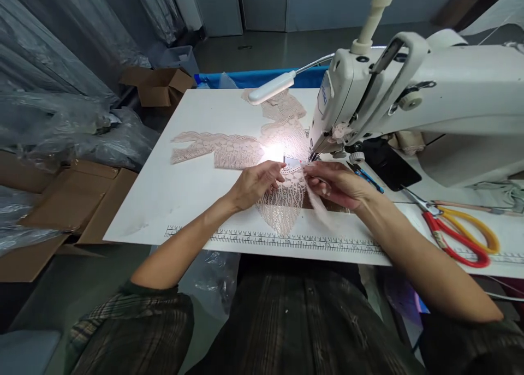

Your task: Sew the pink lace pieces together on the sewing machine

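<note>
Pale pink lace [280, 214] lies under the lamp beside the needle area of a white sewing machine [339, 99], its pointed end toward me. A small white label [292, 162] with dark print rests on the lace between my hands. My left hand [260, 183] is closed, thumb and forefinger pinched at the label's left edge. Close to the presser foot, my right hand [335, 183] pinches the lace edge at the label's right side. A thin pale strip [321, 208] hangs below those fingers. The fingertips partly hide what they grip.
Another lace length [229, 148] stretches left across the white table [164, 189]. A lit lamp [272, 87] overhangs the work. At right lie blue-handled snips [368, 178], a black phone [391, 162] and red-and-orange scissors [458, 230]. A printed ruler [262, 238] runs along the front edge.
</note>
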`<state>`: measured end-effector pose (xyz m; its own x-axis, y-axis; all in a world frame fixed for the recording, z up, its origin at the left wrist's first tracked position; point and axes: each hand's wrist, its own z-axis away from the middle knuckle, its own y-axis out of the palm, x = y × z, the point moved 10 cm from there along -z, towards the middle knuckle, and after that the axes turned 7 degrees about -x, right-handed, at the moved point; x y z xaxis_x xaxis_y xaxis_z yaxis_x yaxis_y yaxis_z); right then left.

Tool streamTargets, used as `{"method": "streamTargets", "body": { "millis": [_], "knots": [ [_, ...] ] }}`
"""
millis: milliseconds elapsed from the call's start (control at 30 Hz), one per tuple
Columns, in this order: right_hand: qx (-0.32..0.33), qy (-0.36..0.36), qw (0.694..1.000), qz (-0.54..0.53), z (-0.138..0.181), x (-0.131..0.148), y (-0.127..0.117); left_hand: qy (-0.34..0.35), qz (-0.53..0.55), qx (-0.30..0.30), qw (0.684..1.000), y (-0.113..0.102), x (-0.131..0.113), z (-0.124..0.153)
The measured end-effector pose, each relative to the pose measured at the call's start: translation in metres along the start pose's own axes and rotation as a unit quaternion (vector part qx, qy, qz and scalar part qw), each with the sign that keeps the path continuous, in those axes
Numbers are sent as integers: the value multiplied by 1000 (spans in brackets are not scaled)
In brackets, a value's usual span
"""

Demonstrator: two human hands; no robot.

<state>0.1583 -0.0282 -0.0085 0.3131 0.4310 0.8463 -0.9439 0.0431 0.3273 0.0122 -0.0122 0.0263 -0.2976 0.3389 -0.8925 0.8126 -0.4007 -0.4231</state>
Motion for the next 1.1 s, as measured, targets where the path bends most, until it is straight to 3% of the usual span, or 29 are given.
{"method": "streamTargets", "body": {
  "millis": [67,133,233,300,400,533,600,667,767,900,1000,1100],
  "knots": [
    [15,-15,999,-34,-3,1,23,-77,98,13,992,1,11,0],
    [16,-32,999,-15,-5,3,35,-127,104,10,986,1,21,2],
    [-32,-93,983,156,-6,12,17,-157,58,-1,986,1,33,4],
    [-80,-170,928,322,-1,24,-5,-151,42,-9,988,1,36,4],
    [-108,-273,818,494,15,34,-25,-132,12,-14,991,1,35,4],
    [-38,-401,693,598,35,23,-7,-119,-38,-9,992,-2,28,5],
    [-25,-432,626,648,38,15,3,-125,-56,7,991,-2,27,6],
    [-27,-435,589,681,35,9,6,-121,-71,24,990,-3,27,6],
    [-33,-428,577,695,30,5,5,-74,-101,68,990,3,19,5],
    [-54,-433,588,681,30,4,2,7,-225,119,967,17,6,7],
    [-69,-431,596,674,30,2,0,-9,-289,95,953,16,7,5],
    [-75,-418,600,678,29,2,-1,-60,-223,55,971,7,15,3]
  ]
}}
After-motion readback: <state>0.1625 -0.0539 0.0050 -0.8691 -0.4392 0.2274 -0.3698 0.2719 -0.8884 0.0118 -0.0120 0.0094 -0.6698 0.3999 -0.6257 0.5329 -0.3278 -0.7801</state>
